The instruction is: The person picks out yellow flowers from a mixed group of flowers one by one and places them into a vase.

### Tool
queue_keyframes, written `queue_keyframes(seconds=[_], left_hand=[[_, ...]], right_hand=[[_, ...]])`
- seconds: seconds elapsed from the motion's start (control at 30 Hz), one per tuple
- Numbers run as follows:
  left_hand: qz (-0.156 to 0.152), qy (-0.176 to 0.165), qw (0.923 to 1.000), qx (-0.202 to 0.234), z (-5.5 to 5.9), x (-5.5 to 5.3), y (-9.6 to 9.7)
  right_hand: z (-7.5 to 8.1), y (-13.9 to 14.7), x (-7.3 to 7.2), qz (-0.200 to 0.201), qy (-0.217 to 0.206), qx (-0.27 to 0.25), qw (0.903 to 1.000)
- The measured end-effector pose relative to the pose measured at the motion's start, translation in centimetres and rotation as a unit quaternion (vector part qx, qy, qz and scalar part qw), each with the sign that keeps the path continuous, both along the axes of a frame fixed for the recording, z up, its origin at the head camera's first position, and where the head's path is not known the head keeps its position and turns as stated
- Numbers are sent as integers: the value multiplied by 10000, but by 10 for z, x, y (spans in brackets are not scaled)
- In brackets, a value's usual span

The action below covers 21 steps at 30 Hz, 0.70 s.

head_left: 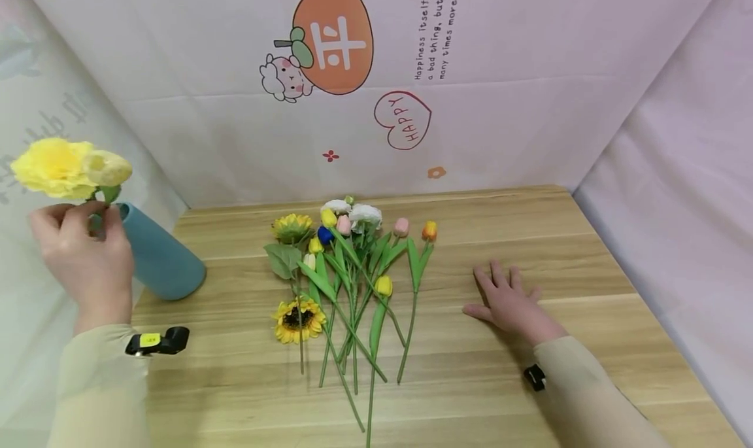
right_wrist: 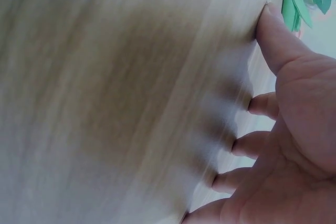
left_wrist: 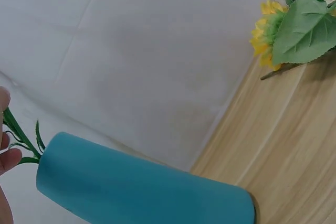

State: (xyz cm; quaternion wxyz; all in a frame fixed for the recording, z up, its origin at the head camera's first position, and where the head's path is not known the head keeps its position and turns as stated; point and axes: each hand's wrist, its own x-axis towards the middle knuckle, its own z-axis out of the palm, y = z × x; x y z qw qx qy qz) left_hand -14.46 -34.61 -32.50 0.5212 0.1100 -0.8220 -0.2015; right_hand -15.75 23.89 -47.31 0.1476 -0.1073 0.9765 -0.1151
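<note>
At the far left of the head view, my left hand (head_left: 88, 258) pinches the stem of a yellow artificial flower (head_left: 55, 168) beside a paler yellow bloom. It is right at the mouth of a blue-green vase (head_left: 165, 258). In the left wrist view, the green stem (left_wrist: 18, 129) runs from my fingertips into the mouth of the vase (left_wrist: 142, 187), and its lower part is hidden inside. On the right of the wooden table, my right hand (head_left: 510, 304) rests with spread fingers. The right wrist view shows its fingertips (right_wrist: 241, 145) touching the wood.
Mid-table lies a loose bunch of artificial flowers: sunflowers (head_left: 299, 320), white blooms (head_left: 366, 217), a blue tulip (head_left: 325, 235), pink and yellow tulips. An orange tulip (head_left: 429, 231) lies at its right side. A printed cloth backdrop (head_left: 500, 108) stands behind the table (head_left: 459, 396).
</note>
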Motion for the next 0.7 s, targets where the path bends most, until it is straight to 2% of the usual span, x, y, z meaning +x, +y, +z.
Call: queue_keyframes(seconds=[0.13, 0.2, 0.3, 0.37, 0.43, 0.57, 0.6, 0.63, 0.7], left_hand=[[130, 30, 9997, 189, -4, 0, -2], [337, -186, 9985, 384, -4, 1, -3], [702, -682, 9903, 983, -5, 3, -3], [754, -846, 9875, 1092, -8, 5, -5], [727, -701, 9894, 1041, -12, 6, -8], [706, -529, 9939, 659, -19, 8, -16], [727, -538, 9940, 610, -21, 9, -17], [781, -732, 9925, 597, -22, 10, -18], [848, -912, 9912, 458, -26, 11, -18]], right_hand=[[0, 0, 1, 3, 5, 24, 10000], [0, 1, 2, 1, 17, 15, 10000], [0, 1, 2, -10, 21, -2, 10000], [0, 1, 2, -17, 9, -21, 10000], [0, 0, 1, -26, 2, -30, 10000], [-2, 0, 0, -25, 8, -47, 10000], [-2, 1, 0, -25, 10, -55, 10000], [-2, 1, 0, -25, 3, -63, 10000], [-2, 1, 0, -23, -8, -56, 10000]])
